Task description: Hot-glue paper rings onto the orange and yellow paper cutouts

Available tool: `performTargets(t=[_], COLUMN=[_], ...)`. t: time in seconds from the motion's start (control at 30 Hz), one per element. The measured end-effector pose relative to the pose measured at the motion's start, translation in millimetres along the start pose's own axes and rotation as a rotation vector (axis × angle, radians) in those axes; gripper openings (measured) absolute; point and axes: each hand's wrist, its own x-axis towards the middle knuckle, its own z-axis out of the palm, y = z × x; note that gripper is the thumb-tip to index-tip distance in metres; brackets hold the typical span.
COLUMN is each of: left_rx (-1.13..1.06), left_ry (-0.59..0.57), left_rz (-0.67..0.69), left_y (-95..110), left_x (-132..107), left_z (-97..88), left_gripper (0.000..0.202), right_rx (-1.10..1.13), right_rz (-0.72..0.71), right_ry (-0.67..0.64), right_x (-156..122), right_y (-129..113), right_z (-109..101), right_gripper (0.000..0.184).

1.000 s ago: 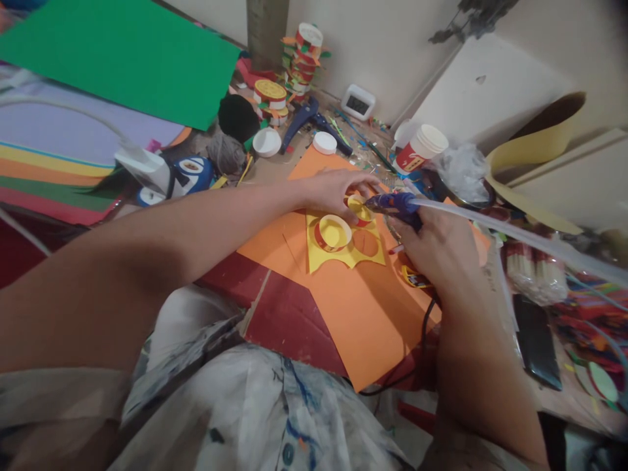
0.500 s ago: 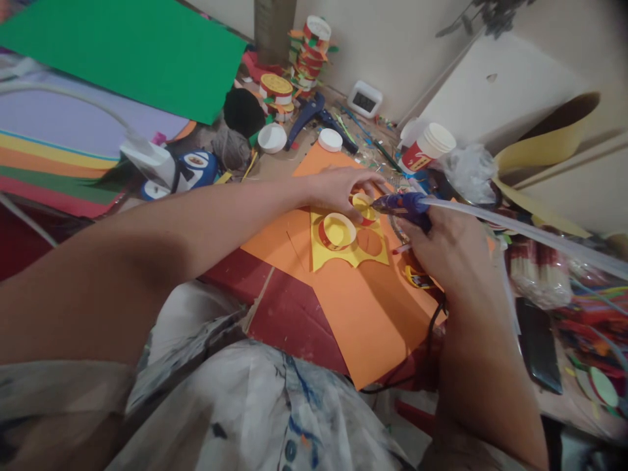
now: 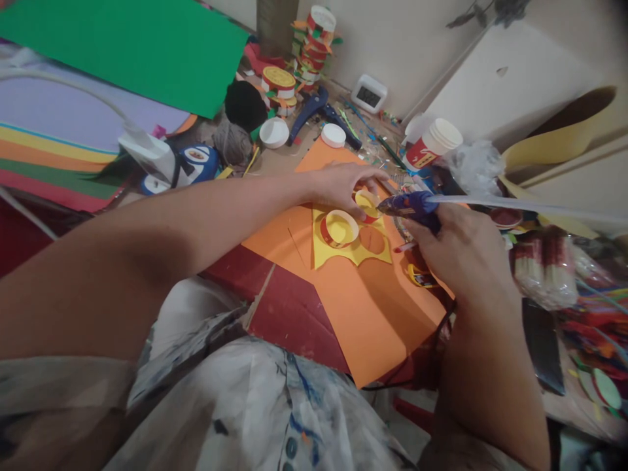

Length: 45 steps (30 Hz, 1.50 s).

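Observation:
My right hand is closed around a blue hot glue gun, a long glue stick trailing from its back. The nozzle points left at the rim of a small paper cup ring, yellow inside. My left hand curves round that ring, thumb and fingers on its sides. A second ring, red outside and yellow inside, stands beside it on a yellow paper sheet with cut-out curves and a round hole. Orange paper lies beneath.
Behind are a blue cutter tool, white lids, stacked cups and a digital clock. Green paper and coloured sheets are at left. A dark phone-like slab and a yellow-handled tool are at right.
The view has shifted slightly. My left hand stays around the small ring, and the glue gun's tip stays close to its rim, with my right hand still gripping it.

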Motion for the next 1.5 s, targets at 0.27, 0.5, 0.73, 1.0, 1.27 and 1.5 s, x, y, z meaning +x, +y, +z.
performTargets(t=[0.27,0.5,0.73,1.0,1.27,1.5], left_rx=[-0.016,0.051,0.069,0.032,-0.026,-0.009], left_ry=[-0.006,-0.024,-0.025,-0.035,-0.007,0.008], left_rz=[0.019,-0.017,-0.063,-0.041,-0.040,-0.051], left_y=[-2,-1,4,4,8,10], left_x=[2,3,2,2,0,-1], left_z=[1.2,-1.0,-1.7,-2.2,-3.0,-2.0], left_gripper=[0.096,0.101,0.102,0.102,0.093,0.098], right_rx=[0.072,-0.064,-0.049,0.045,0.178,0.217], right_rz=[-0.058,0.047,0.107,0.062,-0.010,0.036], right_ry=[0.088,-0.097,-0.097,-0.014,0.095,0.101], right_x=[1,-3,-8,-2,6,7], right_y=[-5,-16,-31,-25,-17,-15], right_z=[16,-10,-21,-3,21,22], right_gripper=[0.048,0.034,0.034,0.041,0.042,0.045])
